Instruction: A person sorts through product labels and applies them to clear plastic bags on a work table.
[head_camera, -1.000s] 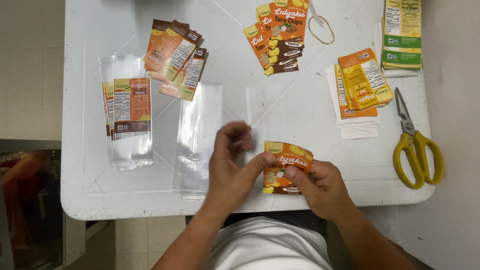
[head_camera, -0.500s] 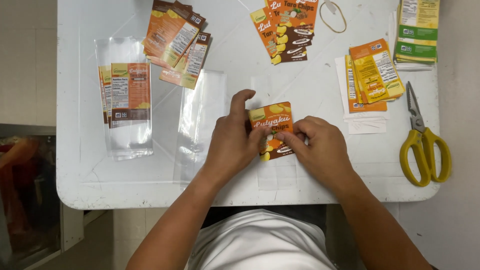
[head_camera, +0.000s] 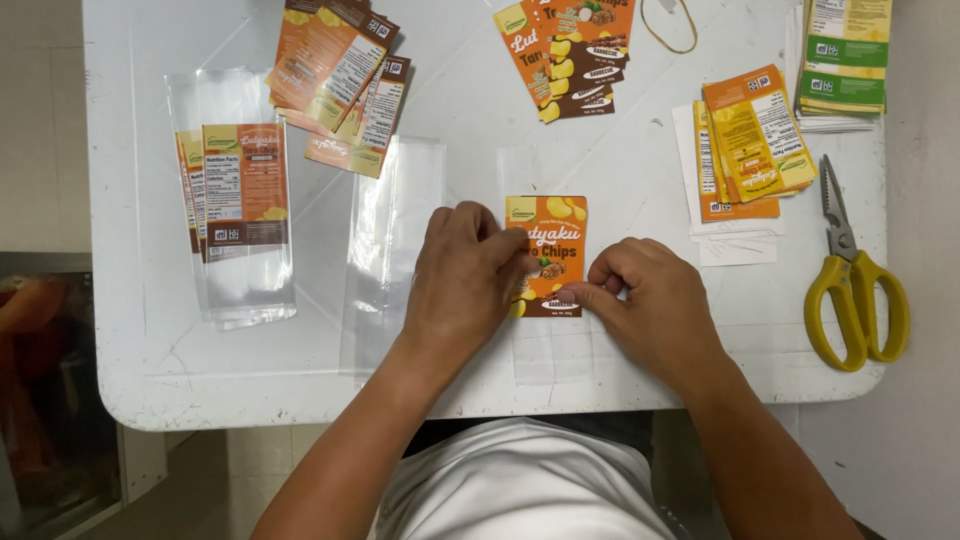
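Observation:
An orange and brown snack label (head_camera: 551, 240) lies flat on a clear plastic bag (head_camera: 550, 345) at the middle of the white table (head_camera: 640, 350). My left hand (head_camera: 465, 285) presses the label's left edge with its fingers. On the right side, my right hand (head_camera: 650, 305) pinches the label's lower right edge with fingertips. Both hands rest on the bag.
Another clear bag (head_camera: 385, 250) lies left of my hands. A labelled bag stack (head_camera: 235, 190) sits far left. Loose label piles (head_camera: 340, 85) (head_camera: 570, 55) (head_camera: 750, 140) (head_camera: 845, 60) lie along the back. Yellow-handled scissors (head_camera: 855, 280) and a rubber band (head_camera: 670, 25) are at the right.
The label went from held near the front edge to lying flat and straight on the clear bag. Both hands moved forward onto it and now press it down.

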